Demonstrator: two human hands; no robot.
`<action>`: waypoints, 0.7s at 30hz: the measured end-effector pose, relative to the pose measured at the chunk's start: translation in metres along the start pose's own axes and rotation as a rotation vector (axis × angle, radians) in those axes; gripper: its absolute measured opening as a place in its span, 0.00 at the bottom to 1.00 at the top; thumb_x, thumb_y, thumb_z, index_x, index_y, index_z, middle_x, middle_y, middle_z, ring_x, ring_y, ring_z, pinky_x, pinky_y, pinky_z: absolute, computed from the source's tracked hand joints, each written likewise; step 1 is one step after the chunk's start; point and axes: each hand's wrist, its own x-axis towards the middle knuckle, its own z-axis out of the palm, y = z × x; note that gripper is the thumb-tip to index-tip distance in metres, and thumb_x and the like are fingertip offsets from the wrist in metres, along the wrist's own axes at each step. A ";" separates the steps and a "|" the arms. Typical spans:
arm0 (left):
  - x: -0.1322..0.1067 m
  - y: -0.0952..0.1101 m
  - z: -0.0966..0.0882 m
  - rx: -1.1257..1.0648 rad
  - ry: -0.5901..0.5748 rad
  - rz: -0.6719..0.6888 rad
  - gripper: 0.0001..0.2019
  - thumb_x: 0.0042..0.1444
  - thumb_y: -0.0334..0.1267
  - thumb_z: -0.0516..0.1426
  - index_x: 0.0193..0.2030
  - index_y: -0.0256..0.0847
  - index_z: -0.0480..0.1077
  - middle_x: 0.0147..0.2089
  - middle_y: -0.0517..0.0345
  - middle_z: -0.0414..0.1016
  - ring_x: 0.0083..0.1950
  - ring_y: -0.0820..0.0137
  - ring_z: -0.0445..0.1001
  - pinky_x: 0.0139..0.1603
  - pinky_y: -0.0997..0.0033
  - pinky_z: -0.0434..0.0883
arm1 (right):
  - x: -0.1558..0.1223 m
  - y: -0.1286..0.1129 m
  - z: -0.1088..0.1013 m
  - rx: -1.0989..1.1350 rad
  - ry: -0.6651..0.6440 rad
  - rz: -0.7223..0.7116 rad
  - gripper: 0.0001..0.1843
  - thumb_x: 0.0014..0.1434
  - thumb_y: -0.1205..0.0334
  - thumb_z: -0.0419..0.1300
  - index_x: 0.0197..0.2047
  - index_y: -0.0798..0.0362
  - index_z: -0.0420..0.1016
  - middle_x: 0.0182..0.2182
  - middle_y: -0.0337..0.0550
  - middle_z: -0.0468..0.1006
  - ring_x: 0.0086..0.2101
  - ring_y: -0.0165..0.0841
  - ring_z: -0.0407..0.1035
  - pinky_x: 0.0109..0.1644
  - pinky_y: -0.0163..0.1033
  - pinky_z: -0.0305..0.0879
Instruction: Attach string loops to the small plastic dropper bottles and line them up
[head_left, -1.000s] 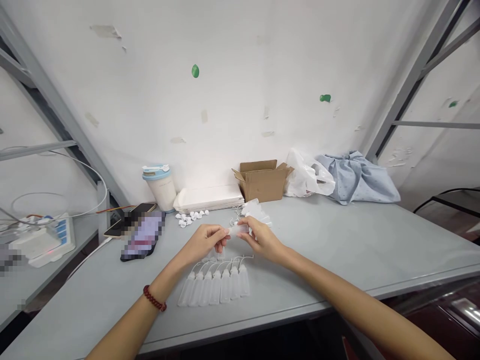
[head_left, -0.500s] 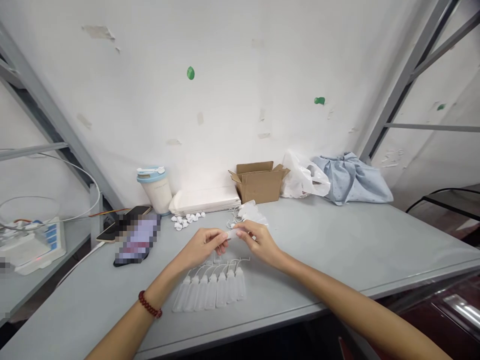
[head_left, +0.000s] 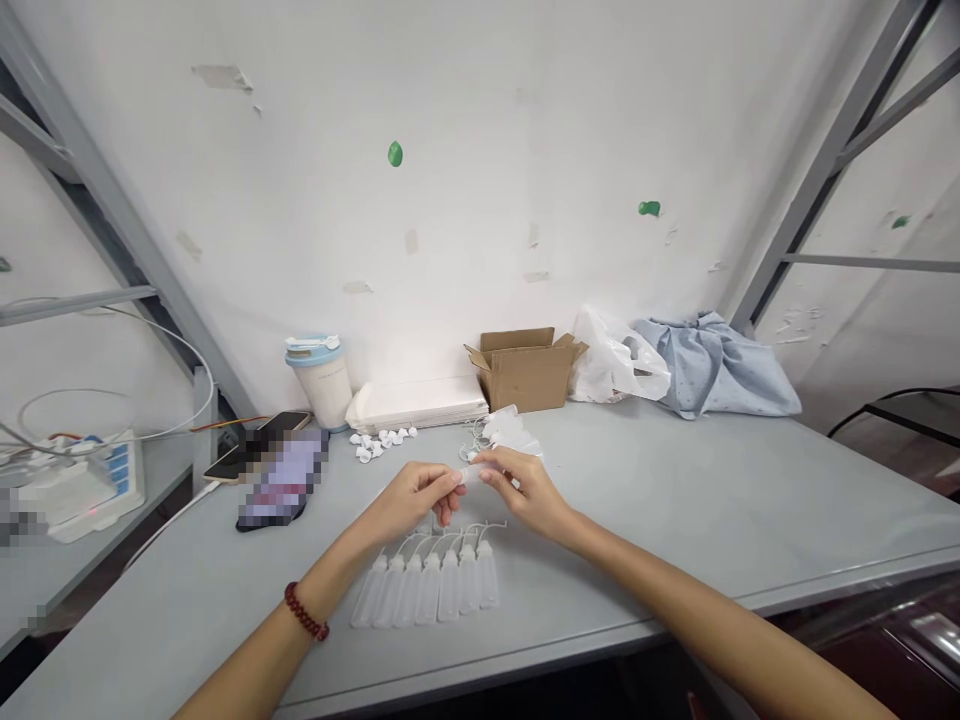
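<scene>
My left hand point(head_left: 424, 497) and my right hand point(head_left: 525, 490) meet over the middle of the table, both pinching a small translucent plastic bottle point(head_left: 470, 474) between them. Fingers cover much of it. Nearer to me, below the hands, lies a row of several slim translucent bottles point(head_left: 427, 590) with thin bent tubes at their tops. Just beyond the right hand is a loose pile of similar translucent bottles point(head_left: 511, 430), with thin tubes point(head_left: 469, 440) at its left. Small white caps point(head_left: 379, 442) are scattered to the far left of the hands.
Along the wall stand a lidded cup point(head_left: 322, 385), a white paper stack point(head_left: 420, 402), an open cardboard box point(head_left: 529, 375), a white plastic bag point(head_left: 619, 365) and a blue cloth bundle point(head_left: 716, 365). Phones point(head_left: 259, 445) lie left; a power strip point(head_left: 97, 490) sits beyond them.
The camera view has shifted slightly, so the scene sits a little farther right and lower. Both hands keep the same hold on the small bottle, with barely any finger movement.
</scene>
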 end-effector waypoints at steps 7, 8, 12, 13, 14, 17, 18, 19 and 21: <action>-0.001 0.000 0.004 0.016 0.064 0.068 0.17 0.56 0.47 0.53 0.26 0.35 0.69 0.21 0.59 0.70 0.24 0.73 0.70 0.30 0.74 0.66 | 0.002 0.000 -0.001 0.078 -0.059 0.098 0.14 0.63 0.59 0.49 0.41 0.56 0.73 0.35 0.47 0.78 0.34 0.34 0.71 0.39 0.38 0.64; 0.000 -0.002 0.005 -0.013 0.071 0.058 0.17 0.56 0.48 0.53 0.26 0.35 0.69 0.21 0.59 0.70 0.24 0.73 0.70 0.29 0.73 0.67 | 0.002 0.000 0.000 0.082 -0.059 0.102 0.15 0.63 0.59 0.48 0.41 0.56 0.73 0.35 0.47 0.78 0.34 0.34 0.71 0.39 0.38 0.64; 0.004 -0.007 0.005 -0.083 0.040 -0.028 0.18 0.56 0.50 0.52 0.29 0.35 0.69 0.24 0.60 0.69 0.22 0.73 0.69 0.26 0.73 0.66 | 0.001 0.003 0.002 0.054 -0.054 0.074 0.15 0.64 0.58 0.47 0.42 0.57 0.72 0.35 0.47 0.77 0.35 0.33 0.70 0.40 0.37 0.64; 0.004 -0.007 0.004 -0.082 0.021 -0.051 0.19 0.56 0.51 0.52 0.29 0.35 0.69 0.24 0.60 0.69 0.22 0.73 0.69 0.26 0.73 0.66 | 0.000 0.003 0.003 0.041 -0.057 0.059 0.15 0.64 0.58 0.47 0.42 0.57 0.72 0.35 0.48 0.77 0.35 0.34 0.70 0.40 0.38 0.64; 0.004 -0.007 0.002 -0.068 0.001 -0.064 0.19 0.56 0.51 0.52 0.29 0.35 0.69 0.24 0.60 0.69 0.22 0.73 0.69 0.26 0.73 0.66 | 0.000 0.004 0.004 0.027 -0.062 0.044 0.16 0.64 0.57 0.47 0.42 0.56 0.71 0.35 0.48 0.77 0.35 0.34 0.70 0.40 0.38 0.64; -0.001 -0.002 0.000 0.036 -0.040 -0.033 0.20 0.57 0.51 0.51 0.26 0.35 0.68 0.22 0.60 0.69 0.22 0.74 0.68 0.28 0.73 0.65 | -0.001 0.003 0.003 0.005 -0.101 0.012 0.18 0.65 0.55 0.44 0.42 0.56 0.70 0.35 0.49 0.76 0.35 0.34 0.69 0.40 0.38 0.63; -0.002 0.000 0.000 0.084 -0.041 -0.010 0.20 0.58 0.50 0.50 0.25 0.36 0.68 0.21 0.60 0.68 0.23 0.74 0.67 0.28 0.73 0.64 | -0.001 0.002 0.003 0.007 -0.113 0.010 0.18 0.65 0.54 0.43 0.41 0.56 0.70 0.34 0.48 0.75 0.35 0.33 0.68 0.40 0.38 0.63; -0.004 0.001 0.000 0.129 -0.035 0.014 0.19 0.58 0.49 0.50 0.25 0.36 0.67 0.20 0.61 0.67 0.23 0.73 0.67 0.28 0.74 0.64 | -0.001 0.001 0.002 0.013 -0.124 0.017 0.19 0.66 0.53 0.42 0.40 0.55 0.69 0.33 0.47 0.75 0.34 0.33 0.68 0.39 0.38 0.62; -0.006 0.003 0.003 0.224 -0.005 0.075 0.17 0.58 0.46 0.50 0.26 0.36 0.67 0.20 0.61 0.67 0.24 0.73 0.67 0.27 0.75 0.63 | 0.000 0.000 0.001 0.037 -0.142 0.057 0.22 0.66 0.51 0.40 0.37 0.55 0.69 0.29 0.44 0.73 0.30 0.32 0.66 0.36 0.37 0.61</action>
